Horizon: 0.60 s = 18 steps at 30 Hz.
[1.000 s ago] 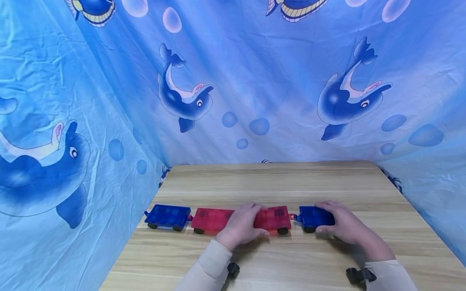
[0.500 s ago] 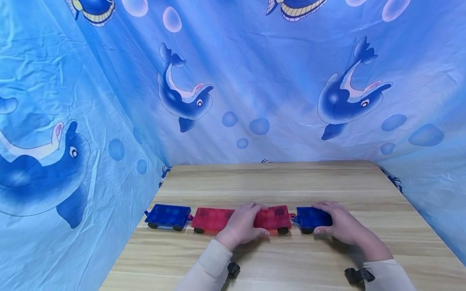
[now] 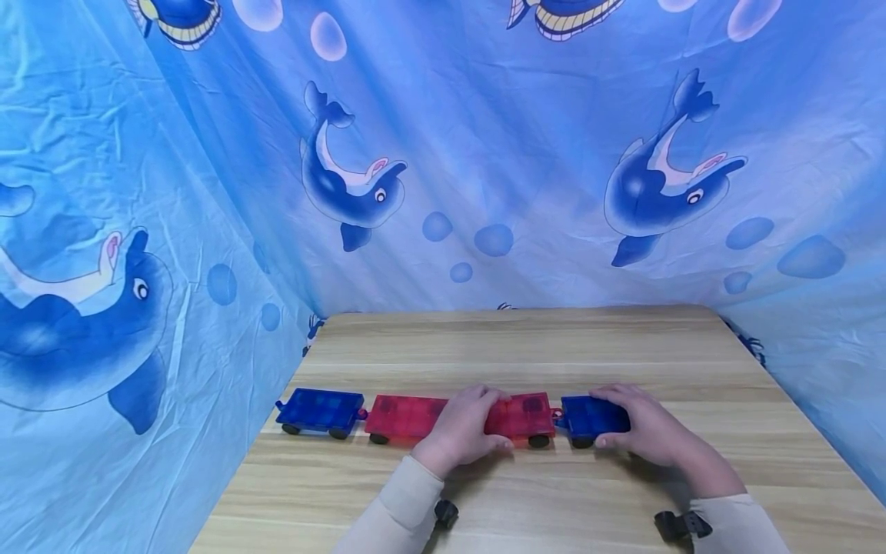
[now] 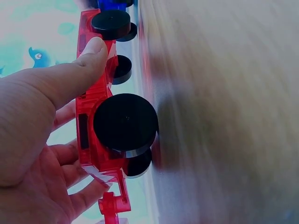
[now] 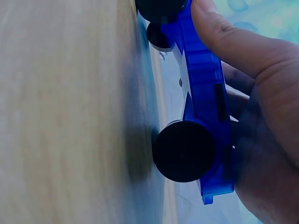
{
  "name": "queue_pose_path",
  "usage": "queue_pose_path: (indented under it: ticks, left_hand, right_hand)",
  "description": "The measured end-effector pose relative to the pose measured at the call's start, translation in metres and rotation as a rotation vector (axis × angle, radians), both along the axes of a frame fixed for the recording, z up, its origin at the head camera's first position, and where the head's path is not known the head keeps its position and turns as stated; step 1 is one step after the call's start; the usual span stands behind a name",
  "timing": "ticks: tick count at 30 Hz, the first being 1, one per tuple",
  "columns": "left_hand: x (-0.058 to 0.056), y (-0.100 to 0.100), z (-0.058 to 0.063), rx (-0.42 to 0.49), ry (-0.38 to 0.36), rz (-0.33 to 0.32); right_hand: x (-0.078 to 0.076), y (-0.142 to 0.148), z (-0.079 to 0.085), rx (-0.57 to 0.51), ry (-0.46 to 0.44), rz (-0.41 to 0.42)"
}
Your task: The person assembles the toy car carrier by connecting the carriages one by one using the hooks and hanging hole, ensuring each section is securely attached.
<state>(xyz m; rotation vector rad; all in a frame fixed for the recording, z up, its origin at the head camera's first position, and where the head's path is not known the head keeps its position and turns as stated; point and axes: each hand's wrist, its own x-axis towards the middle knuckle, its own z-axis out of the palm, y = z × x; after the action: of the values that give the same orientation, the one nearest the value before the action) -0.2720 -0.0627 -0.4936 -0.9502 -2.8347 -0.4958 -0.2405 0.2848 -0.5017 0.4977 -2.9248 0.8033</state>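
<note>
My left hand [image 3: 465, 431] grips a see-through red toy train wagon [image 3: 519, 415], thumb on the near side and fingers on the far side. The palm hides the middle of the red stretch, so I cannot tell whether it is one wagon or two. A blue toy train wagon [image 3: 584, 415] is held by my right hand [image 3: 647, 427], thumb along its near side. Between the two, the red coupling [image 3: 557, 414] meets the blue wagon's front end; whether they are hooked is unclear. Black wheels [image 4: 126, 123] show below the red wagon in the left wrist view.
Another blue wagon [image 3: 321, 410] stands at the left end of the row, against the red coupling there. All stand on a wooden table [image 3: 512, 346]. A blue curtain [image 3: 457, 154] with dolphins hangs behind and at the sides.
My right hand has moved slightly left with the blue wagon, bringing its coupling end closer to the red wagon's. The left hand and the red wagon have stayed in place.
</note>
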Motion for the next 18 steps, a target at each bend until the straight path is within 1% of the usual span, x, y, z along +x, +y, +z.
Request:
queue_pose_path:
  ticks: [5, 13, 18]
  left_hand:
    - [0.0005, 0.0000, -0.0001, -0.006, 0.003, 0.004]
    - [0.0003, -0.0003, -0.0002, -0.017, 0.000, 0.007]
    - [-0.0004, -0.0006, -0.0019, -0.044, 0.020, 0.007]
  right_hand:
    - [0.0001, -0.0001, -0.0003, -0.004, -0.003, -0.002]
    - [-0.0007, 0.0032, -0.0022, -0.004, -0.022, -0.029]
    - [-0.0015, 0.0047, -0.0038, -0.006, -0.028, -0.033]
